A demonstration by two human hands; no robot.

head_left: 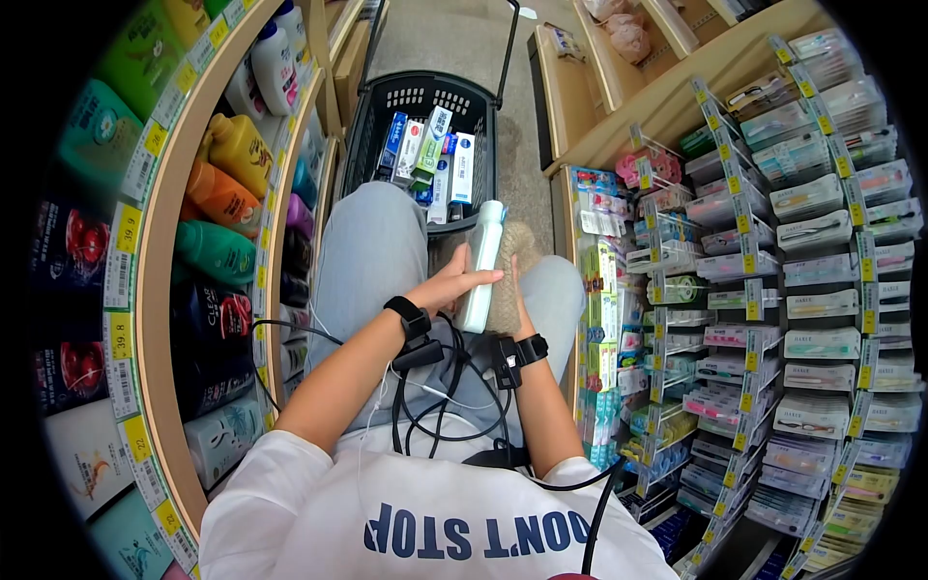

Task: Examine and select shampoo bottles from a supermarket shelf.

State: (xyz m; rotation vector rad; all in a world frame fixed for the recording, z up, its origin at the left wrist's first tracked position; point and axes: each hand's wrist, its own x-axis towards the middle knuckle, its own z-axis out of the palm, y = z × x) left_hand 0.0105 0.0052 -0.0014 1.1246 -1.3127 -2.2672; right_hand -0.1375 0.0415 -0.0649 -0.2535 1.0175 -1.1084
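Observation:
A slim, pale mint bottle (485, 261) with a rounded cap stands tilted between my knees. My left hand (450, 282) is closed round it from the left, thumb laid across its front. Right beside the bottle is a beige, coarse, woolly-looking thing (507, 282). My right hand (522, 295) is at its right edge, with most of the fingers hidden behind it, so I cannot tell what they hold. Black straps with small devices sit on both wrists, and dark cables (454, 406) loop over my lap.
Ahead of my knees stands a black shopping basket (364, 145) with several toothpaste-like boxes (432, 140) inside, its handle raised. Shelves of shampoo bottles (215, 251) line the left. Hanging racks of packaged small goods (817, 304) close in on the right. Wooden shelves (570, 101) stand farther ahead.

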